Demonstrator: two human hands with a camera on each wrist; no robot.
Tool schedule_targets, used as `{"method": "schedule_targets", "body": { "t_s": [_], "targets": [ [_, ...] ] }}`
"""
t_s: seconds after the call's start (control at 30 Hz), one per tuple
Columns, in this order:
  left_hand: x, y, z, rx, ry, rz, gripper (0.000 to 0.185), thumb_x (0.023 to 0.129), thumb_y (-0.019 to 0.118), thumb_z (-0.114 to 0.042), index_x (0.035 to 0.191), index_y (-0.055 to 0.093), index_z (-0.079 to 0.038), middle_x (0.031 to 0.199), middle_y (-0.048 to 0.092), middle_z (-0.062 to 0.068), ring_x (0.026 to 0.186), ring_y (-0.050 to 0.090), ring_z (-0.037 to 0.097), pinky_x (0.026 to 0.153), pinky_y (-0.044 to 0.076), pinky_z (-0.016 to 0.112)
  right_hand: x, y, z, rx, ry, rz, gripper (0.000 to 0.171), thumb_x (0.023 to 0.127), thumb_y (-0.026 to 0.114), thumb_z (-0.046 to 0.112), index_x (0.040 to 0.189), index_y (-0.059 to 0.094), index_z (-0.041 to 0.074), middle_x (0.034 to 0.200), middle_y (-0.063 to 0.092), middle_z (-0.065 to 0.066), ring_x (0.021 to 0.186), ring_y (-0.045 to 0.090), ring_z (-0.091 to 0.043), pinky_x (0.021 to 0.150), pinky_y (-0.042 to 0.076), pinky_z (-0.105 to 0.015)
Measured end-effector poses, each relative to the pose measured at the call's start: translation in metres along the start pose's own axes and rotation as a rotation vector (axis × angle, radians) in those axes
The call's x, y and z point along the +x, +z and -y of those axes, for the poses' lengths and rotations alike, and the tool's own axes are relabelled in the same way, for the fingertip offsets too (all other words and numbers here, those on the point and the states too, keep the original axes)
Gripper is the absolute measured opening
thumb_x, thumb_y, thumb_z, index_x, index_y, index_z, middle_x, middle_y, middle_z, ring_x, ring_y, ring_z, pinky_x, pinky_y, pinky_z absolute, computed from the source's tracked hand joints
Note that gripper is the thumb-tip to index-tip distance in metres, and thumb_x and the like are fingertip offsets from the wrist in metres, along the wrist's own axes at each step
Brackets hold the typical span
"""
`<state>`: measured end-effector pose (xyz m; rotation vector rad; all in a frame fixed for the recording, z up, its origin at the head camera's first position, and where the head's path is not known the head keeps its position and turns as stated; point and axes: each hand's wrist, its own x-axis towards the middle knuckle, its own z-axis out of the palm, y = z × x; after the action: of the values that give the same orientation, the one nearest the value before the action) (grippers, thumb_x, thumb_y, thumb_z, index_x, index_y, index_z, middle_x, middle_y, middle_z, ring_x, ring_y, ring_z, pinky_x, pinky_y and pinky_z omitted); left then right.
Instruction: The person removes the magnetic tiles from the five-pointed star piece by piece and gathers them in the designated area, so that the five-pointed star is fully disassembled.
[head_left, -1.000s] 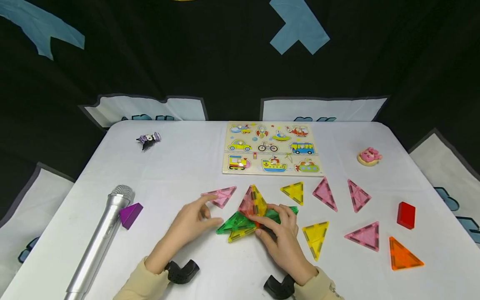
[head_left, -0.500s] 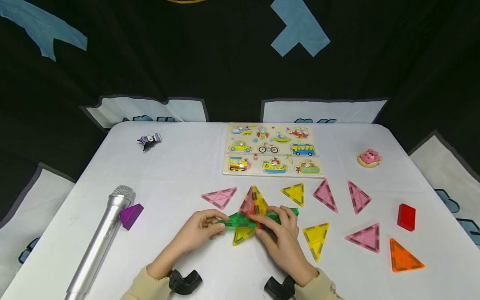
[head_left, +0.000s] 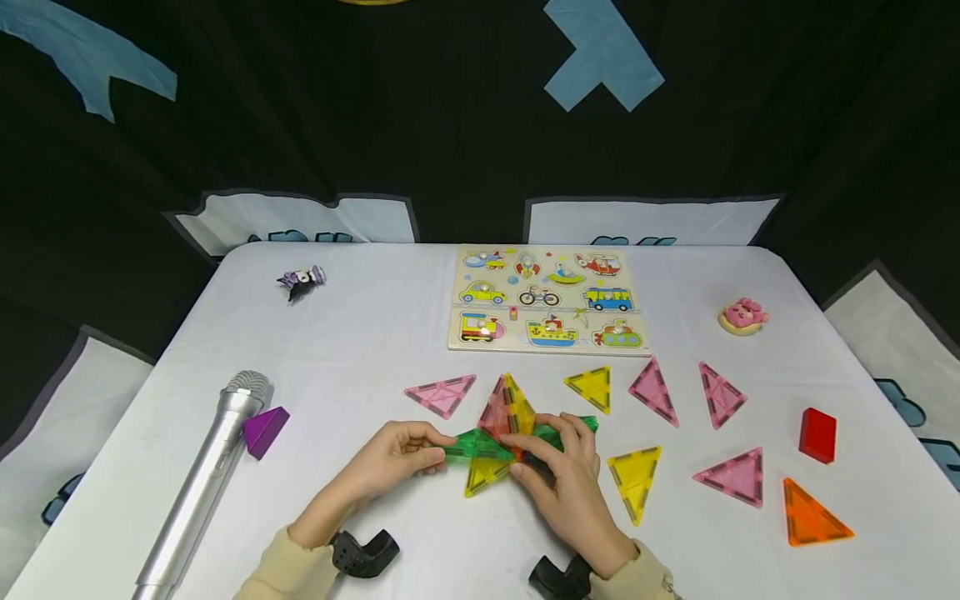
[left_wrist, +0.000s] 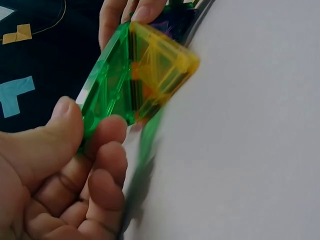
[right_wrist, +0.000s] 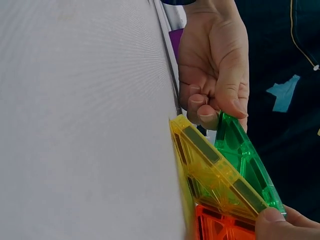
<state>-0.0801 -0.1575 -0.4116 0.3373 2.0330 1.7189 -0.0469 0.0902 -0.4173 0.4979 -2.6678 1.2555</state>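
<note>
A cluster of see-through magnetic tiles stands at the table's middle: a pink triangle and a yellow triangle point away from me, green ones reach to both sides. My left hand pinches the outer tip of the left green triangle between thumb and fingers. Along that tile's edge lies another yellow triangle, its point toward me. Close by it an orange-red tile shows in the right wrist view. My right hand grips the cluster's middle, covering part of it and the right green tile.
Loose pink triangles, yellow triangles and an orange triangle lie around. Behind stands a vehicle puzzle board. A silver microphone and purple block are left, a red block and pink figurine right.
My left hand has come from beside the left pink tile to the green tile's tip and taken hold of it. The near yellow tile's point has swung rightward. My right hand keeps its place.
</note>
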Motion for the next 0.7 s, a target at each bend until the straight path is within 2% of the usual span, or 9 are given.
{"method": "schedule_targets", "body": {
  "t_s": [0.2,0.4,0.53,0.7],
  "targets": [
    [-0.0017,-0.0041,-0.0006,0.011,0.021,0.017,0.019,0.089,0.056,-0.005,0.103,0.062,0.005,0.081,0.063,0.018,0.069,0.058,0.015,0.057,0.045,0.021,-0.0006,0.0008,0.0010,0.001,-0.006,0.005,0.034,0.079,0.070,0.018,0.109,0.064,0.034,0.128,0.041,-0.009,0.126,0.015,-0.037,0.090,0.011,-0.060],
    [0.0003,-0.0026,0.0016,0.039,0.059,-0.035,0.019,0.090,0.054,-0.006,0.102,0.063,0.005,0.078,0.062,0.018,0.065,0.056,0.015,0.055,0.044,0.021,-0.0009,0.0009,0.0015,-0.002,0.001,0.002,0.034,0.079,0.070,0.018,0.109,0.065,0.033,0.128,0.041,-0.010,0.126,0.015,-0.037,0.090,0.011,-0.060],
    [0.0009,-0.0018,0.0036,0.036,0.080,-0.048,0.018,0.090,0.053,-0.005,0.102,0.062,0.005,0.080,0.062,0.018,0.069,0.057,0.017,0.061,0.048,0.024,-0.0006,0.0008,0.0020,-0.003,0.007,-0.003,0.033,0.079,0.070,0.018,0.108,0.065,0.034,0.127,0.042,-0.010,0.126,0.015,-0.037,0.091,0.012,-0.060],
    [0.0007,-0.0039,0.0076,0.030,0.109,-0.002,0.017,0.090,0.053,-0.003,0.102,0.061,0.007,0.086,0.062,0.019,0.077,0.060,0.018,0.069,0.050,0.028,-0.0007,0.0005,0.0027,-0.007,0.007,-0.010,0.033,0.078,0.071,0.017,0.107,0.065,0.033,0.127,0.042,-0.009,0.126,0.016,-0.037,0.091,0.012,-0.059]
  ]
}}
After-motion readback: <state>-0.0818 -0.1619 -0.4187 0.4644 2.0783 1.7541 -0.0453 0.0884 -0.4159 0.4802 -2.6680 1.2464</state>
